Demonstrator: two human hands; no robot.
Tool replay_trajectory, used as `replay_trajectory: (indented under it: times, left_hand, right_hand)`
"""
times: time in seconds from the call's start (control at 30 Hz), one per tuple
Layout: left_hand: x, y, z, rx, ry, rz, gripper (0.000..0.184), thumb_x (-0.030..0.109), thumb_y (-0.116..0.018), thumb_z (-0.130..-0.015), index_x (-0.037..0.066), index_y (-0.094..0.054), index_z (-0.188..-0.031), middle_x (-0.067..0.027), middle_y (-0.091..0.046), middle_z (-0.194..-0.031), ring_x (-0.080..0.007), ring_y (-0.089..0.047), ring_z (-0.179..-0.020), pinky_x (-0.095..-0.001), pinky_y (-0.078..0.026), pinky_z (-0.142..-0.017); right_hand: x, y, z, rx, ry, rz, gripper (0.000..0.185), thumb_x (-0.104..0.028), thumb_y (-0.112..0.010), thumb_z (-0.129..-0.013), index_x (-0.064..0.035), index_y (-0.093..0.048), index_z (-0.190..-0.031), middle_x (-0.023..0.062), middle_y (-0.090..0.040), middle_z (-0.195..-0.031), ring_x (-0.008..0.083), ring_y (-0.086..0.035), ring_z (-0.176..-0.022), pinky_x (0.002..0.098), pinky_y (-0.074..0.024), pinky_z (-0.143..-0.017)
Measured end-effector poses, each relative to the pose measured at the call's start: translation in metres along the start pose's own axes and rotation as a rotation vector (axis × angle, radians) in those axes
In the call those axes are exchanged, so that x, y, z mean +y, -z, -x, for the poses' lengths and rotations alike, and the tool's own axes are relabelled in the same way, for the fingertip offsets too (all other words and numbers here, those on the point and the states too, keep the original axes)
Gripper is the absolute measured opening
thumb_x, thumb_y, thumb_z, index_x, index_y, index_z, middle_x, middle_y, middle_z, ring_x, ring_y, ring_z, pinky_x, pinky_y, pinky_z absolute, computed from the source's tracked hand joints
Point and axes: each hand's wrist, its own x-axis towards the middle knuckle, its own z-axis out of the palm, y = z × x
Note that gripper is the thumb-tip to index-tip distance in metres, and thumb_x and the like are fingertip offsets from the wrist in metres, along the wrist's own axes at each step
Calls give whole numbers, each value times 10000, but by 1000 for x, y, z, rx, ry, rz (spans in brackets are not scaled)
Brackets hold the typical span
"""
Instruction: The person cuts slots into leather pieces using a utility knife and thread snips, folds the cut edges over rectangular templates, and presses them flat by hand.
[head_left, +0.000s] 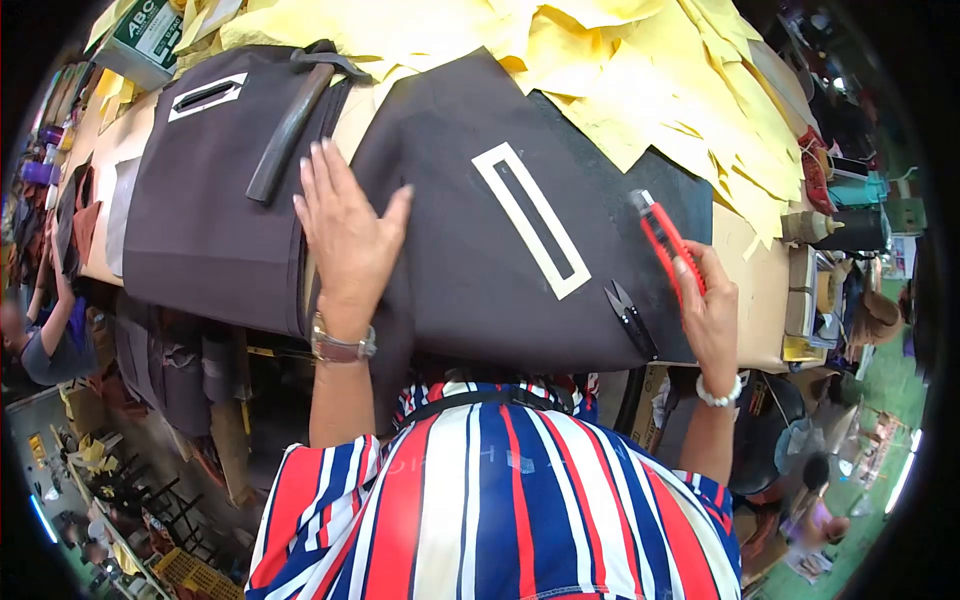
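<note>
Striped shirt cloth point(480, 490) – red, white and navy – lies nearest, below the pale slotted rectangle point(543, 212) resting on soft, matte dark fabric point(450, 270). Right of that rectangle, a slim red cutter point(666, 230) slants, its long axis pointing forward and leftward; its tip is too blurred to read. The right hand point(708, 300) curls around its lower end. Left of the rectangle, the left hand point(350, 235) lies open, palm down, thumb spread.
</note>
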Motion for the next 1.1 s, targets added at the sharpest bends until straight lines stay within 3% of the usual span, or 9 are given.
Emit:
replay_trajectory:
  times: [0.07, 0.1, 0.23, 0.33, 0.43, 0.53, 0.7, 0.8, 1.1]
  left_hand:
    - [-9, 14, -13, -343, 143, 56, 413, 222, -595, -829, -44, -539, -1140, -210, -559, -1161, -391, -509, -1099, -506, -382, -946]
    - [-10, 14, -13, -186, 112, 91, 242, 144, -547, -855, -42, -588, -1004, -239, -617, -943, -392, -594, -889, -467, -461, -787]
    - [-6, 19, -24, 7, 151, 437, 146, 87, -484, -907, -31, -553, -957, -268, -579, -770, -394, -584, -713, -404, -427, -619]
    - [-11, 13, -39, -130, 287, 818, 272, 210, -571, -893, -62, -569, -909, -128, -583, -664, -166, -536, -615, -355, -411, -590]
    - [4, 25, -49, -640, 385, 725, 368, 273, -619, -863, -93, -596, -900, -74, -595, -678, -87, -519, -654, -312, -425, -611]
    - [-3, 8, -41, -752, 227, 777, 404, 302, -637, -851, -99, -629, -899, -49, -623, -718, -78, -529, -687, -267, -437, -662]
    - [6, -2, -33, -579, 497, 1390, 339, 170, -551, -914, -49, -541, -1173, -61, -629, -1028, -106, -596, -858, -238, -482, -764]
    - [24, 3, -32, -671, 854, 1497, 352, 201, -554, -913, -83, -559, -1121, -104, -642, -1009, -143, -616, -846, -256, -502, -747]
    - [41, 9, -11, -641, 807, 1410, 500, 242, -771, -737, -129, -565, -1001, -167, -652, -882, -167, -647, -746, -261, -537, -668]
  right_hand:
    - [35, -18, -10, 191, 136, 74, 175, -106, -592, -860, 6, -623, -991, 135, -606, -816, 254, -572, -727, 339, -456, -665]
    - [45, -25, -14, 257, 226, 175, 181, -106, -588, -862, 6, -622, -1000, 140, -599, -856, 256, -568, -779, 344, -449, -700]
    - [35, -26, -8, 443, 428, 483, 233, -108, -605, -843, -1, -604, -1050, 141, -565, -907, 275, -539, -879, 370, -421, -780]
    - [7, -19, 22, 113, 277, 307, 344, -87, -667, -779, -6, -572, -1099, 126, -558, -801, 258, -555, -735, 353, -441, -672]
    - [0, -20, 39, -140, 167, 135, 348, -52, -690, -740, 0, -569, -1063, 117, -545, -740, 233, -542, -636, 332, -434, -593]
    - [6, -22, 40, -190, 118, 33, 278, -19, -689, -723, 14, -582, -977, 113, -533, -708, 213, -527, -596, 316, -422, -562]
    - [-7, -22, 12, -177, 167, -250, 138, -31, -587, -836, 35, -605, -956, 59, -564, -736, 117, -522, -628, 269, -434, -590]
    - [-44, -41, -4, -204, 85, -620, 206, -87, -522, -908, 26, -598, -1063, 18, -564, -773, 73, -510, -643, 222, -433, -589]
    - [-48, -101, 6, -459, -97, -1002, 379, -245, -460, -963, 43, -535, -1198, -12, -508, -763, 19, -393, -556, 161, -307, -454]
